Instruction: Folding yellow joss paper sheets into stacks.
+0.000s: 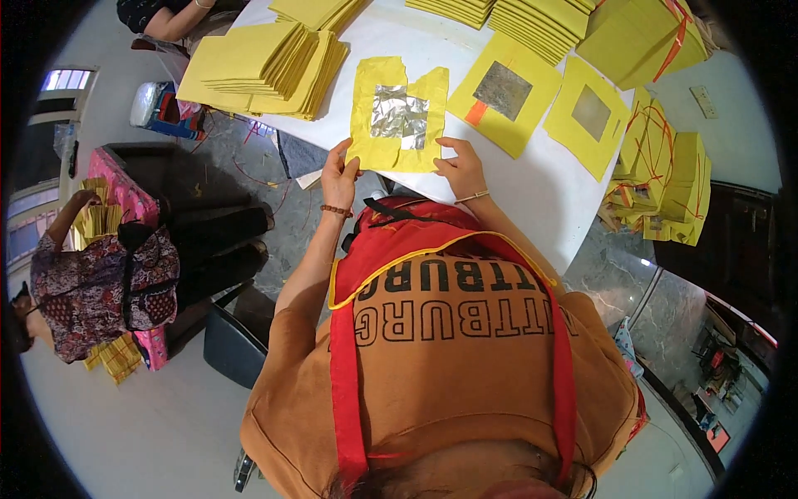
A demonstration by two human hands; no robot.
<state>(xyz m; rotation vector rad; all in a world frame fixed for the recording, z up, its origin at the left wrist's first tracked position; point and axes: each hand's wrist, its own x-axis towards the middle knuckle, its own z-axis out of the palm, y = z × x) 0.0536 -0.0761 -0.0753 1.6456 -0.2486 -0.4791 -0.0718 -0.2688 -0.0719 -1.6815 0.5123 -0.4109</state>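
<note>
Holding a yellow paper sheet (pixel 386 154) over the near edge of the white table (pixel 515 204). Pinching its bottom left corner in left hand (pixel 339 176), bottom right in right hand (pixel 461 170); fingers drawn close on both. Can't tell if resting or lifted. Ragged along the top, with wrinkled silver foil patch (pixel 391 116) mid-sheet. Toward table's right edge: two yellow sheets (pixel 505 131) with grey squares (pixel 503 90). At left edge: stacked yellow paper (pixel 258 71).
</note>
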